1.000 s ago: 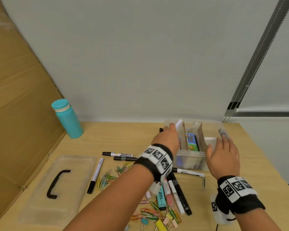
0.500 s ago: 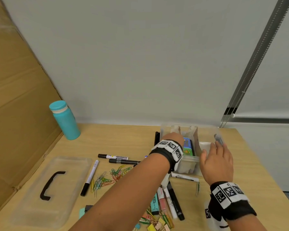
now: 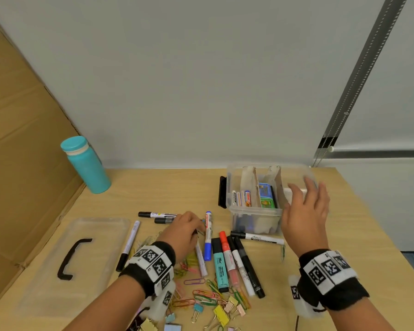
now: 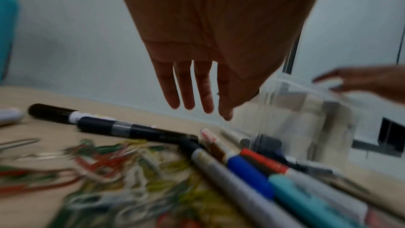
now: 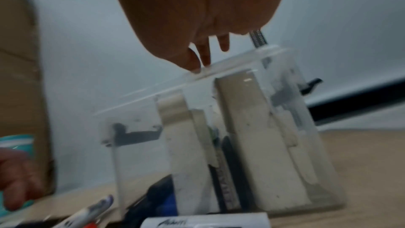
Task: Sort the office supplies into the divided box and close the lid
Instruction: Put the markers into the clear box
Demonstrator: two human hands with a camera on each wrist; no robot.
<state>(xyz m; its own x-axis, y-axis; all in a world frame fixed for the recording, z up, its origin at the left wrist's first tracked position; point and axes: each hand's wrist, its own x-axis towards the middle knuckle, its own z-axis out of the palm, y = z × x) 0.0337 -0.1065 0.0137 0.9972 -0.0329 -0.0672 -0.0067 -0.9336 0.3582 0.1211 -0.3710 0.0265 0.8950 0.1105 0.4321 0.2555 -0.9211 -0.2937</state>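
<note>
The left hand [image 3: 185, 231] hangs over the spread of markers [image 3: 234, 260] on the table [image 3: 153, 187], fingers [image 4: 186, 91] straight and loose, holding nothing; a blue-capped marker [image 3: 208, 236] lies just right of its fingertips. The right hand [image 3: 305, 217] is spread flat at the right end of the clear divided box [image 3: 253, 212], fingertips at its rim, gripping nothing. The lid [image 3: 65, 259] lies well left of both hands, and paper clips [image 3: 203, 296] lie below the left wrist.
</note>
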